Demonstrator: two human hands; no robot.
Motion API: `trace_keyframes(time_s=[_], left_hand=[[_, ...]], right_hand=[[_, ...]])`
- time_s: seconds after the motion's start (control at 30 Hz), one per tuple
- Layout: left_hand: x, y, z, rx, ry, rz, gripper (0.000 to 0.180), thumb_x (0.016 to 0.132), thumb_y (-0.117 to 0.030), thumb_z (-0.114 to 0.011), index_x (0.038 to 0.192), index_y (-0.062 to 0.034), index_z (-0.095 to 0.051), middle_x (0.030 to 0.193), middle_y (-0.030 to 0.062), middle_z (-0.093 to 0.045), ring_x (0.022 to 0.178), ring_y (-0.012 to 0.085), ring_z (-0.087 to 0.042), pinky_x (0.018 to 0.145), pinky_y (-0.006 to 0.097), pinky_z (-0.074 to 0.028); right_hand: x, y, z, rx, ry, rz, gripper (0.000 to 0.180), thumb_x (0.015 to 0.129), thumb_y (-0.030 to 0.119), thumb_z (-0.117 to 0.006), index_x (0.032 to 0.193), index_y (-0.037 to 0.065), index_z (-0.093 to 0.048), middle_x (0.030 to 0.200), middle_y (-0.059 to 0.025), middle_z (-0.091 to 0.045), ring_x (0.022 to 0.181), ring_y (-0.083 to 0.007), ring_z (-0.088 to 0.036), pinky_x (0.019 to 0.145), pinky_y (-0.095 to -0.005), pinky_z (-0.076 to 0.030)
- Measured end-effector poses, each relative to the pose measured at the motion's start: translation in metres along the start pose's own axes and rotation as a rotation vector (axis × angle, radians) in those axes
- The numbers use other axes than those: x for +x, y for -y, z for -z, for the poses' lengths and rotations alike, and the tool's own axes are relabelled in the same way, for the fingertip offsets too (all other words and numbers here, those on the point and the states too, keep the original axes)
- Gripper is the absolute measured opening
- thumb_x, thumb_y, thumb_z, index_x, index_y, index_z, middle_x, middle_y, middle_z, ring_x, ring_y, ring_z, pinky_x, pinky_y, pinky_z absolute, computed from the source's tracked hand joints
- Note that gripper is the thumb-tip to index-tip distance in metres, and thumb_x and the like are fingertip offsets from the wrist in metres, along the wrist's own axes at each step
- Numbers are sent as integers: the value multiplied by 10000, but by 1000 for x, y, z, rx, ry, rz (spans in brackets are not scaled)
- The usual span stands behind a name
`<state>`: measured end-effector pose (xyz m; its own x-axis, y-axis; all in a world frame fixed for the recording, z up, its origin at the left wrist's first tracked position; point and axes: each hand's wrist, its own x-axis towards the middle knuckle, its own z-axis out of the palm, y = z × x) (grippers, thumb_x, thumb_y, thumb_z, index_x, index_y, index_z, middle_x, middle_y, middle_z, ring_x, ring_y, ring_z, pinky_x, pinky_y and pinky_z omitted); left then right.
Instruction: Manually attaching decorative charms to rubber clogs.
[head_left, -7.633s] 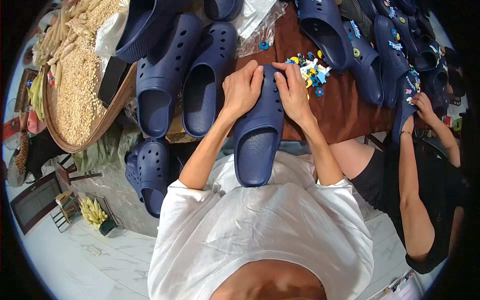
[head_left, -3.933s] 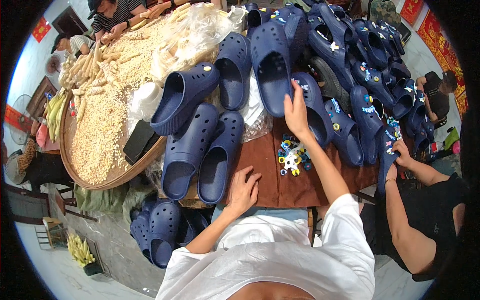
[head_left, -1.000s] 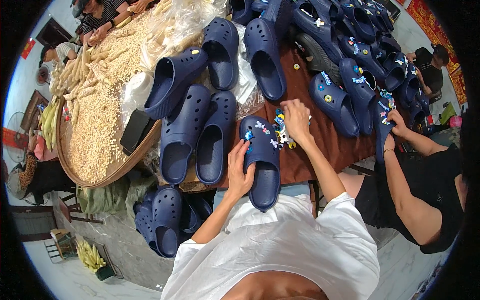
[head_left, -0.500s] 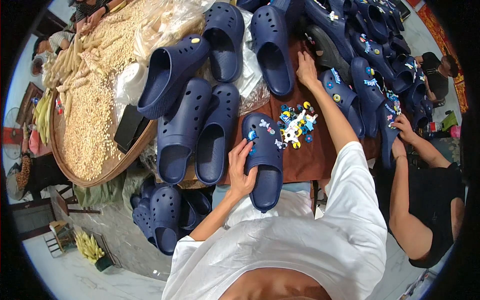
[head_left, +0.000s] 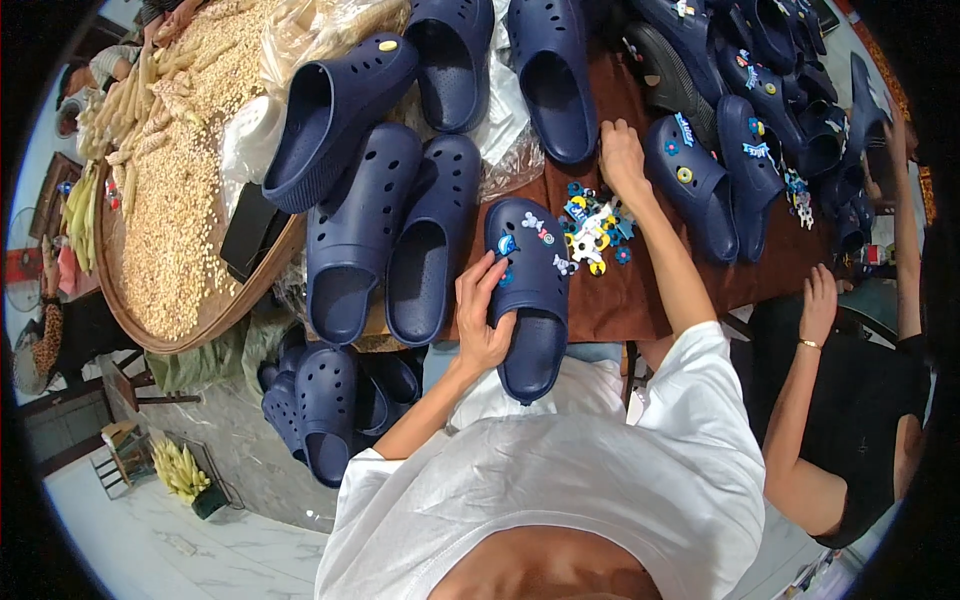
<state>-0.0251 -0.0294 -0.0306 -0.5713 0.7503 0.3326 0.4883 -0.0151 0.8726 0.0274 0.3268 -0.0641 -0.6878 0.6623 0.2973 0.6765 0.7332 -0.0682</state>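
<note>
A navy clog (head_left: 535, 285) lies in front of me, toe away, with several colourful charms on its upper. My left hand (head_left: 484, 312) grips its left side, thumb at the opening and fingers over the upper. To the right of its toe lies a small heap of white, blue and yellow charms (head_left: 596, 236). Just beyond the heap, my right hand (head_left: 622, 158) is low over the brown cloth (head_left: 640, 300), fingers loosely bent and apart. No object shows in it, though its palm side is hidden.
Plain navy clogs (head_left: 362, 235) stand at left and ahead; decorated clogs (head_left: 690, 185) and a black shoe (head_left: 668, 85) lie right. A round tray of corn kernels (head_left: 180, 290) is far left, a phone (head_left: 250, 232) at its rim. A co-worker's hand (head_left: 818, 303) is at right.
My right hand has drawn back toward me, closer to the charm heap, its fingers more bent. The co-worker's decorated clog has left the table's right edge; one arm now reaches far right.
</note>
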Motion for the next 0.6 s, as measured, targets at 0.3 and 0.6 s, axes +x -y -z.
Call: trace_keyframes(time_s=[0.3,0.6], left_hand=[[2,2,0,10,-8,-21,642,720,-59,-613,1359,-41,-560,1404,225,-484,1246,399,-483,1084,456,-370],[15,-4,14,-82,3,9,568,869,-160,-617,1403,-11,-493,1430,233,-460,1298,366,-474,1064,432,-399]], right_hand=[[-83,37,62,257,-6,58,210,888,194,-664,1031,41,-679,991,-136,-639,944,-349,-614,825,-473,-458],[-101,92,113,794,140,-10,350,900,237,-703,1177,30,-650,1050,-134,-634,994,-286,-639,882,-387,-482]])
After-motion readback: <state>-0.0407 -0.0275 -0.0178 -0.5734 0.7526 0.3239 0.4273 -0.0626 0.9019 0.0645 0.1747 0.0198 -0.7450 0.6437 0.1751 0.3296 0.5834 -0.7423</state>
